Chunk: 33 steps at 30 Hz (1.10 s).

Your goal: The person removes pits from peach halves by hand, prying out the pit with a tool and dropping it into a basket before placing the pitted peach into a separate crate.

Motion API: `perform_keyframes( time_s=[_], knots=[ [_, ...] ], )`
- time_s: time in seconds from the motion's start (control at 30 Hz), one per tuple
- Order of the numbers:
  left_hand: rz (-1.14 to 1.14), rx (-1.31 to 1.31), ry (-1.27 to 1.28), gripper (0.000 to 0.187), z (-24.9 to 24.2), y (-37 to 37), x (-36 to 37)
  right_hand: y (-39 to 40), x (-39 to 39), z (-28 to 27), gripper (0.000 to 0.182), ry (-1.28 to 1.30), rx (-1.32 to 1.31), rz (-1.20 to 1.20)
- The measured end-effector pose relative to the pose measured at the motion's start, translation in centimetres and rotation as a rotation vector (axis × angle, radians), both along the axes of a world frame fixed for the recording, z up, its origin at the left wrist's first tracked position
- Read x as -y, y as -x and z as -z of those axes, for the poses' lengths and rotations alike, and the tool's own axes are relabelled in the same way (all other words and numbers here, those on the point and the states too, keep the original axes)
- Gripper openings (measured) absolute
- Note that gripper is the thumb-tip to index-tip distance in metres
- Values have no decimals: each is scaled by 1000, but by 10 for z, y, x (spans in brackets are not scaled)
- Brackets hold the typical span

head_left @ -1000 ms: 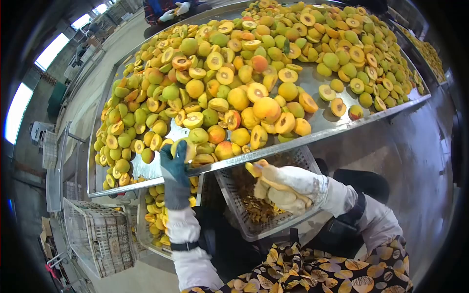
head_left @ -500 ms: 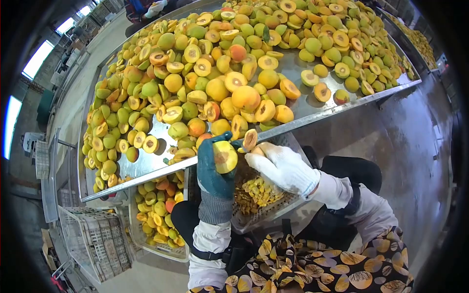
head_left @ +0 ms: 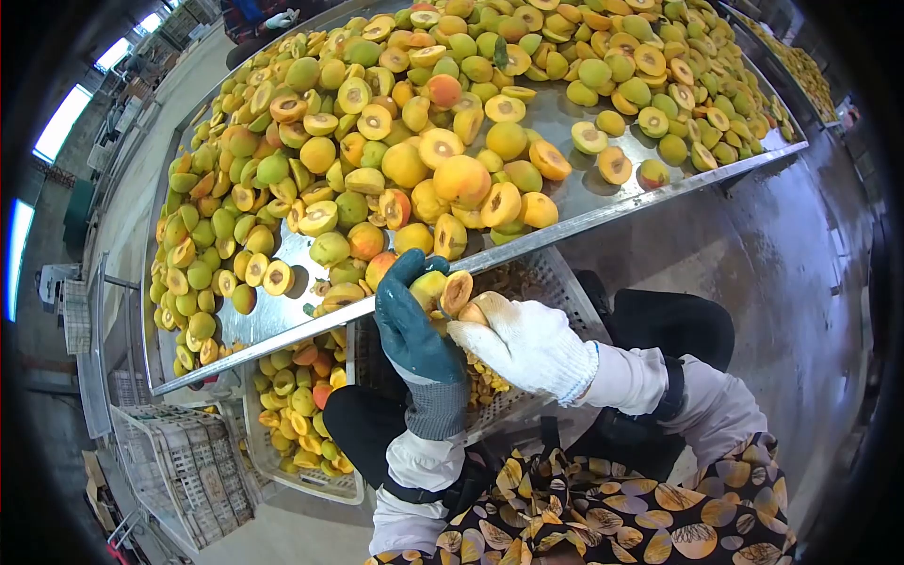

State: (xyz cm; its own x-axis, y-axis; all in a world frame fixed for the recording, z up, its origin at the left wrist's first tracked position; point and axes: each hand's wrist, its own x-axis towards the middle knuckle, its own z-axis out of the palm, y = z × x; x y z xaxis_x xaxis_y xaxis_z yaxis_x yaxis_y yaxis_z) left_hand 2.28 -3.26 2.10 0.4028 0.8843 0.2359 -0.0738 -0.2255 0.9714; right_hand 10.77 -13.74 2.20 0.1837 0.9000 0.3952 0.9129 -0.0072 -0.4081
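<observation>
My left hand [head_left: 414, 325], in a dark green glove with a grey cuff, is closed round a yellow-green peach half [head_left: 428, 290] at the metal table's front edge. My right hand [head_left: 527, 344], in a white knitted glove, touches the fruit from the right with its fingers pinched. Between the hands a small orange-brown cut face [head_left: 457, 292] shows. What my right fingers grip is too small and hidden to name. Below the hands, a crate [head_left: 490, 414] holds yellow pieces and brown bits.
The metal table [head_left: 527, 247] bears a large heap of whole and halved peaches [head_left: 461, 179]. Below its front edge, left of my legs, stands a crate of halves [head_left: 353, 490]. An empty-looking white crate [head_left: 188, 471] is farther left. Another person [head_left: 247, 21] is beyond the table.
My left hand has turned, so the fruit's broad cut face no longer faces the camera. Both hands have moved slightly left and are closer together. The view has shifted a little.
</observation>
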Motion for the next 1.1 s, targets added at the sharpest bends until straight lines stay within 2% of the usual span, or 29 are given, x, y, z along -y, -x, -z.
perform_keyframes(
  time_s=[0.03, 0.13, 0.2, 0.3, 0.4, 0.5, 0.6, 0.7, 0.73, 0.83, 0.87, 0.97, 1.0, 1.1],
  knots=[
    [-2, 68, 74, 50, -2, -3, 3, -1, -1, 3, 24, -2, -19, -7],
    [-8, 156, 110, 51, 4, -3, 6, -3, -3, 9, 25, -27, -37, -36],
    [-26, 162, 43, 51, 9, -6, 7, -6, -4, 13, 27, -70, 2, -66],
    [-10, 174, 19, 50, 15, -7, 6, -12, -13, 25, 20, -226, -87, -187],
    [51, 128, 28, 51, 13, -6, 2, -26, -7, -15, 13, 294, -952, -383],
    [110, 73, 29, 51, 5, -5, 0, -30, -8, -31, 21, 567, -1436, -208],
    [131, 45, -20, 51, 7, -9, -3, -31, -5, 0, 34, 156, -982, -434],
    [173, 24, -106, 50, 12, -6, -7, -45, 0, -2, 39, 611, -2169, -397],
    [191, 24, -141, 50, 13, -7, -9, -44, -2, -4, 38, 579, -1969, -342],
    [229, 31, -17, 54, 20, -7, -11, -27, -7, -4, 38, 460, -1376, -180],
    [238, 8, -38, 54, 20, -7, -12, -23, -9, 1, 38, 365, -1373, -191],
    [230, -55, -377, 54, 28, -5, -22, -36, -4, -23, 42, 721, -1938, -115],
    [275, -68, -399, 54, 28, -2, -24, -36, 2, -2, 46, 626, -2137, -294],
    [278, -24, -465, 55, 19, -3, -24, -36, 0, -8, 48, 714, -2109, -309]
  ],
)
